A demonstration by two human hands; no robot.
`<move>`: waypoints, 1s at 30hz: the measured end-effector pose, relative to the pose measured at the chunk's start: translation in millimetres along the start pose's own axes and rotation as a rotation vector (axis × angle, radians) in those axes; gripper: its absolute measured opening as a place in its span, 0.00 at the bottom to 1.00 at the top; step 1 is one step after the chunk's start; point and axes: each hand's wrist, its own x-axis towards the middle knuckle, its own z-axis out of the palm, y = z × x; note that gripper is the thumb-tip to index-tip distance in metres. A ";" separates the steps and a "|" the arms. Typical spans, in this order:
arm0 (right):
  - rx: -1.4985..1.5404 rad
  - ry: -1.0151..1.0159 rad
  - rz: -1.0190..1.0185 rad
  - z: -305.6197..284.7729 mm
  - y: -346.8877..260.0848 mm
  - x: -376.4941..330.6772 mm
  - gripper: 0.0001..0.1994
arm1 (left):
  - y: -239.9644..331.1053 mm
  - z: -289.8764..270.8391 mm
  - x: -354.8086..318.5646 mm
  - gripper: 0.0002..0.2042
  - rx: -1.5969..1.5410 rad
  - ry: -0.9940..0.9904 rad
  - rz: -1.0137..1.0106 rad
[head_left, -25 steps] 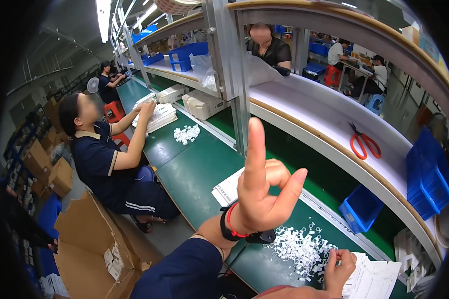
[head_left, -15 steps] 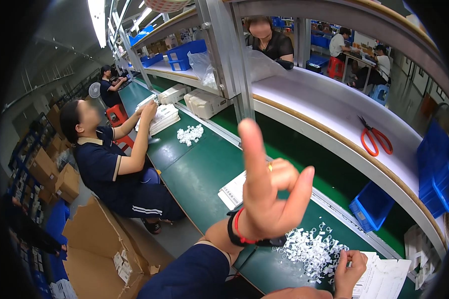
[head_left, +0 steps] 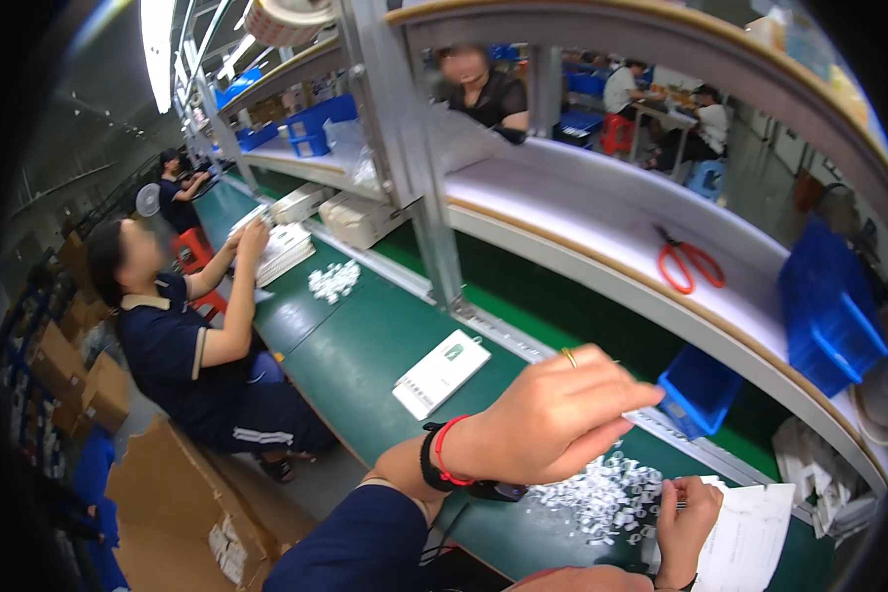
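Observation:
My left hand reaches across the bench above the pile, palm down, fingers stretched out to the right and a ring on one of them. I see nothing held in it. Under and beyond it lies a heap of small white clip-like pieces with loops. At the heap's right edge my right hand has its fingers curled in; what they hold, if anything, is too small to make out. A printed white sheet lies beside that hand. Left of my left wrist, a flat white packet rests on the green bench.
Red-handled pliers lie on the white shelf. Blue bins stand below and right of it. A metal post rises behind the bench. A co-worker sits at left, near a second white heap and an open carton.
My left hand has come down from an upright, finger-raised pose and swung right over the heap, uncovering the white packet. My right hand stays by the heap. The view has shifted slightly.

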 end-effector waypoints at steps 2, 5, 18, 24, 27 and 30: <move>0.008 -0.051 0.114 -11.5 14.7 0.9 0.09 | -9.3 16.3 -4.3 0.17 0.003 -0.368 -0.058; -0.130 -0.106 0.143 -23.3 30.9 -4.7 0.17 | -29.2 54.0 -17.2 0.20 -0.060 -0.777 -0.119; -0.279 -0.254 0.248 -21.3 27.7 -3.3 0.24 | -60.2 114.3 -31.7 0.22 0.035 -0.726 -0.140; -0.237 -0.231 0.293 -16.9 31.7 -3.1 0.23 | -42.6 23.1 4.2 0.47 -0.224 0.095 -0.092; -0.249 -0.294 0.334 -16.6 35.2 -4.4 0.27 | -36.8 -15.8 -2.1 0.54 -0.410 0.313 -0.063; -0.276 -0.248 0.315 -13.2 33.9 -6.7 0.27 | -31.8 -32.6 -5.2 0.50 -0.435 0.526 -0.068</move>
